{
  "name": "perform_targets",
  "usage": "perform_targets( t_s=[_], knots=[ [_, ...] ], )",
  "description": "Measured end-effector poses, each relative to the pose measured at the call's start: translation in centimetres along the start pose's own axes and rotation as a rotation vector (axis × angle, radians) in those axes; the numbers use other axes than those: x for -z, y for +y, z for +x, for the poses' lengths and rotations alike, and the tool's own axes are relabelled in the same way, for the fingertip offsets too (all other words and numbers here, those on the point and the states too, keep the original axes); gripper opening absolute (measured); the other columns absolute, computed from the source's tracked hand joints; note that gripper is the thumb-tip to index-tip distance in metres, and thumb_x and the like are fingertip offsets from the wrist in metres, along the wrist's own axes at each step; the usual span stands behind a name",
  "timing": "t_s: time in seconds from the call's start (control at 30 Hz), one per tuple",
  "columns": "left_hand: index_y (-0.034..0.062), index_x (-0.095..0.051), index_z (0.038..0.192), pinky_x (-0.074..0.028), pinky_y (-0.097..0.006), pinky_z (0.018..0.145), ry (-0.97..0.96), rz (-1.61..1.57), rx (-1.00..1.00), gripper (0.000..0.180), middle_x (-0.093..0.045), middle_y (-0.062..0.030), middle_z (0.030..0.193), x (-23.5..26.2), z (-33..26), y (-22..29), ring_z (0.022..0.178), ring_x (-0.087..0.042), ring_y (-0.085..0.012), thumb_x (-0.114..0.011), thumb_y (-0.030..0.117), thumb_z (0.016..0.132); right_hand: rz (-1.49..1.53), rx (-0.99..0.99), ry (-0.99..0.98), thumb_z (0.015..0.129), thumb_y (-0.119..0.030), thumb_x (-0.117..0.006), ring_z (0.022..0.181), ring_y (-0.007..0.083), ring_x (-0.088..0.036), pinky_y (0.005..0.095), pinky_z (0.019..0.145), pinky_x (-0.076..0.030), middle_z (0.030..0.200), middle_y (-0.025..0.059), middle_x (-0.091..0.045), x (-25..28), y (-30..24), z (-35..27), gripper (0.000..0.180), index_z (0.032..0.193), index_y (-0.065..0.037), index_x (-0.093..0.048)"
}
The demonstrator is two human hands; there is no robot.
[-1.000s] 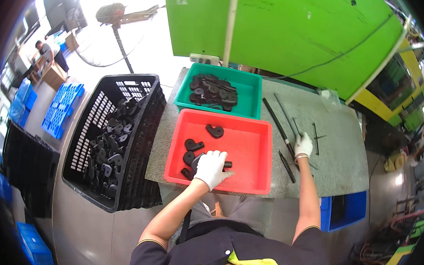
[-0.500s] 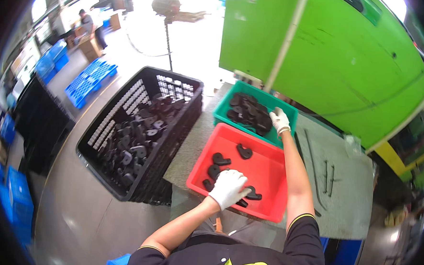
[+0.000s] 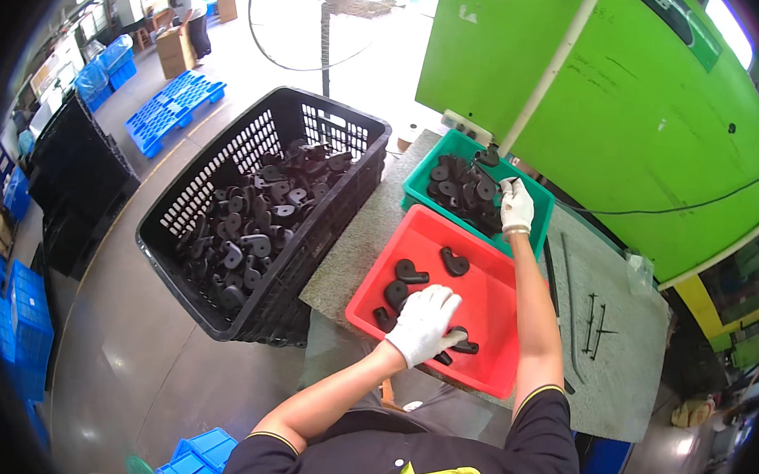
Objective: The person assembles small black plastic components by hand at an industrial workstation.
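My left hand [image 3: 426,324], in a white glove, is low over the red bin [image 3: 497,372]. Its thumb is apart from the fingers and meets a black plastic part [image 3: 465,341]; nothing shows in its grasp. Several similar rounded parts with short stems lie around it, one black part [image 3: 455,261] farther off. My right hand [image 3: 517,208], also gloved, is at the right side of the green bin [image 3: 540,201]. Its fingers are pinched together, and a dark bit shows at their tips, too small to name. Beside them is a heap of black parts [image 3: 461,188]; one part [image 3: 488,155] sticks up at the bin's far wall.
A deep black crate [image 3: 264,317] full of similar parts stands left of the grey table [image 3: 630,370]. Thin dark rods [image 3: 595,326] lie on the table's right. A green machine panel [image 3: 626,121] rises behind. Far left, a person [image 3: 188,12] stands by a carton [image 3: 175,52].
The view has shifted, so the bins sit higher and farther right. My right hand's fingers have drawn together at the green bin. My left hand stays over the red bin.
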State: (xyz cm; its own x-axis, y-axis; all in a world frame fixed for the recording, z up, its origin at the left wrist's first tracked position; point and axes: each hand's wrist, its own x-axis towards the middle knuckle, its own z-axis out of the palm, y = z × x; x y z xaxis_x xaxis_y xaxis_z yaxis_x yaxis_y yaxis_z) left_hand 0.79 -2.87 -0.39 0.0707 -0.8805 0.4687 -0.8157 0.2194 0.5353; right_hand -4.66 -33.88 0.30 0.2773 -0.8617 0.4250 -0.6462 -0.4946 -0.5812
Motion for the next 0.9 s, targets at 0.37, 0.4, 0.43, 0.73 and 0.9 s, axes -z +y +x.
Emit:
perform_targets(
  t_s=[0.37,0.4,0.43,0.73,0.9],
  knots=[
    [0.0059,-0.028,0.140,-0.023,-0.047,0.114,0.271,-0.665,-0.008,0.109,-0.020,-0.0244,0.151,-0.5,1.5,-1.6,0.141,-0.019,-0.0406,-0.090,0.031,0.054,0.827,-0.277,-0.356,0.093,-0.004,-0.056,0.076,0.0072,-0.053,0.0229,0.070,-0.045,0.085,0.0011,-0.060,8.4,-5.5,-21.9,0.004,0.094,-0.003,-0.059],
    [0.0078,-0.037,0.131,-0.022,-0.046,0.115,0.241,-0.692,-0.038,0.093,-0.027,-0.0237,0.148,-0.6,1.7,-1.6,0.143,-0.018,-0.0389,-0.089,0.026,0.055,0.857,-0.337,-0.379,0.093,-0.005,-0.056,0.079,0.0077,-0.056,0.0233,0.072,-0.046,0.087,0.0015,-0.061,8.8,-5.2,-22.4,0.004,0.095,-0.003,-0.060],
    [0.0088,-0.041,0.124,-0.030,-0.043,0.110,0.241,-0.836,0.034,0.074,-0.040,-0.0206,0.140,-0.7,1.7,-1.2,0.135,-0.035,-0.0330,-0.082,0.022,0.064,0.863,-0.384,-0.396,0.093,-0.005,-0.056,0.074,0.0062,-0.053,0.0220,0.067,-0.044,0.085,0.0000,-0.060,8.6,-4.3,-23.0,0.004,0.095,-0.004,-0.060],
    [0.0099,-0.048,0.107,-0.049,-0.036,0.071,0.052,-0.388,0.442,0.046,-0.056,-0.0095,0.082,0.3,1.3,-1.3,0.080,-0.058,-0.0228,-0.073,0.014,0.068,0.325,-0.096,-0.114,0.087,-0.003,-0.059,0.070,0.0176,-0.060,0.0315,0.067,-0.046,0.070,0.0071,-0.062,8.6,-4.4,-22.7,0.005,0.082,-0.005,-0.059],
    [0.0078,-0.053,0.098,-0.048,-0.045,0.069,0.047,-0.016,0.185,0.038,-0.059,-0.0138,0.084,1.8,2.1,-2.3,0.080,-0.058,-0.0342,-0.074,0.013,0.066,0.537,-0.240,-0.247,0.093,-0.004,-0.051,0.073,0.0109,-0.060,0.0261,0.072,-0.049,0.074,0.0028,-0.057,7.9,-3.0,-22.7,0.007,0.088,-0.004,-0.054]
  ],
)
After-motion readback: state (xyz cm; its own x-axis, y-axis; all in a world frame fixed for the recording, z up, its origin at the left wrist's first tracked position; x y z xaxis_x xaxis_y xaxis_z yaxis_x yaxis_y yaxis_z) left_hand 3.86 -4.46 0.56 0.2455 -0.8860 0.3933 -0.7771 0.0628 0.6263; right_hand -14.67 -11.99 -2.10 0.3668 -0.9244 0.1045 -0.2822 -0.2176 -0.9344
